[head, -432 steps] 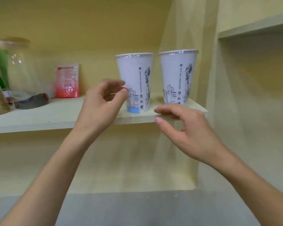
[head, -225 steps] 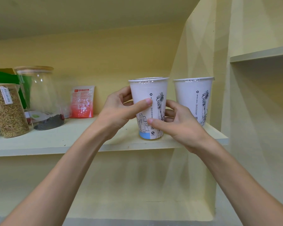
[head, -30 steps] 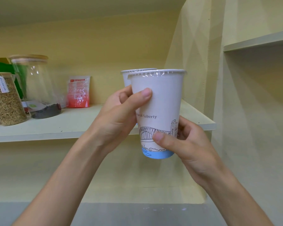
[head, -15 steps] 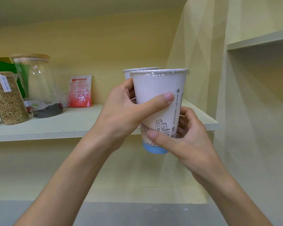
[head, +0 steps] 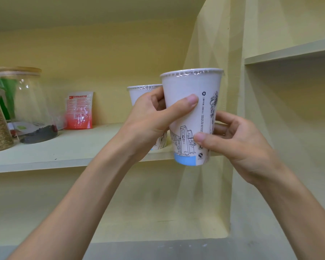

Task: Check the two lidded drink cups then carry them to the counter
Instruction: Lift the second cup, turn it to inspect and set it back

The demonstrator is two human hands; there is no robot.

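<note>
White paper cup point(head: 192, 113) is standing upright, lid up, before the shelf point(head: 68, 151); I'm clamping both my left hand point(head: 152, 121) and right hand point(head: 235, 139) around it, half hiding the second cup point(head: 139, 92) behind.

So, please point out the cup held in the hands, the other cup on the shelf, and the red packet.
held cup point(head: 184, 87), head view, upper white wall.
shelf cup point(head: 137, 94), head view, wall under the lid.
red packet point(head: 79, 117), head view, lower red part.
</note>
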